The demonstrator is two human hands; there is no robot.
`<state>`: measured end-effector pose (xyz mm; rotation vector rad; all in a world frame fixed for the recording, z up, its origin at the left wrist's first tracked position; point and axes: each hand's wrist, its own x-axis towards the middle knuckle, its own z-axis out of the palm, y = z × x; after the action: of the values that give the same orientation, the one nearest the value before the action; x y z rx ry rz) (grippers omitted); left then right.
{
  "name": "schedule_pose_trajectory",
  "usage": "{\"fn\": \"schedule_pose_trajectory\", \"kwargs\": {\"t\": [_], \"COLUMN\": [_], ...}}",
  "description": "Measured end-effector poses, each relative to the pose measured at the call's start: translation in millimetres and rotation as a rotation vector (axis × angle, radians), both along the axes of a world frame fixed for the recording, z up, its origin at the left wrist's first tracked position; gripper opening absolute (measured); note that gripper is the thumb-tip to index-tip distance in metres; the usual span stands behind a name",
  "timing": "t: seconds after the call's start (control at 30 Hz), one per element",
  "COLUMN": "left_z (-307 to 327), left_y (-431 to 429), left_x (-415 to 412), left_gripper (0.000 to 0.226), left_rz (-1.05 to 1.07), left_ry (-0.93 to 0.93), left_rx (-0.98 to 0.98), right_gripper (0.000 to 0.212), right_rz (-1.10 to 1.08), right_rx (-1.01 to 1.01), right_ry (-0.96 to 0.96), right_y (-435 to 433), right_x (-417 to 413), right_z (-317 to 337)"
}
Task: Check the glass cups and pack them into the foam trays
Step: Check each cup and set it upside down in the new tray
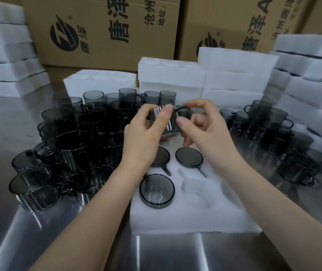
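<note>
Both hands on one smoked glass cup [169,122], raised above the foam tray [191,218].

My left hand [144,137] pinches the cup's body; my right hand [205,130] grips at its handle. Three cups already sit in the tray's pockets. Loose cups [72,137] crowd the steel table [38,241] to my left.

A: Where does the view sit?
B: On the person's head, looking forward and down, close over both hands.
A: How wide?
B: Wide-angle: forearms enter from below, boxes [101,30] stand beyond the hands. No second view.
</note>
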<state>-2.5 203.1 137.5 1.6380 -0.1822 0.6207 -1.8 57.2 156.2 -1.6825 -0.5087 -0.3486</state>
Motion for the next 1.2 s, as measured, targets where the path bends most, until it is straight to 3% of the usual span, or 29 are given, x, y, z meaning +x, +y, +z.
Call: {"fn": "schedule_pose_trajectory", "kwargs": {"t": [0.2,0.3,0.43,0.53,0.63,0.73,0.87,1.2], "left_z": [-0.8,0.7,0.7,0.1,-1.9,-3.8,-6.5,-7.6], "left_y": [-2.4,-4.1,-2.5,-2.9,-4.4,-4.6,-4.9,-3.6], "left_x": [-3.2,-4.8,-6.0,-6.9,-4.7,-1.2,1.9,5.1], "left_gripper": [0.052,0.063,0.068,0.067,0.069,0.076,0.081,0.087], "left_rz": [0.062,0.103,0.128,0.114,0.117,0.110,0.102,0.031], "left_ry": [0.022,-0.004,-0.028,-0.039,-0.051,-0.064,-0.066,-0.019], "left_rx": [0.345,0.498,0.524,0.465,0.407,0.370,0.329,0.120], "right_gripper": [0.009,0.010,0.026,0.025,0.023,0.025,0.035,0.046], "right_rz": [-0.325,-0.478,-0.630,-0.629,-0.585,-0.556,-0.508,-0.132], "right_rx": [-0.233,-0.523,-0.897,-0.954,-0.860,-0.626,-0.316,0.024], "right_ry": [-0.095,-0.176,-0.193,-0.225,-0.281,-0.306,-0.166,-0.003], "right_y": [-3.8,-7.6,-4.1,-2.5,-3.3,-0.8,3.1,1.1], "right_x": [1.2,2.9,1.5,0.2,1.0,1.4,0.8,0.8], "right_z": [-0.7,1.8,7.1,7.8,5.3,1.8,2.8,2.5]}}
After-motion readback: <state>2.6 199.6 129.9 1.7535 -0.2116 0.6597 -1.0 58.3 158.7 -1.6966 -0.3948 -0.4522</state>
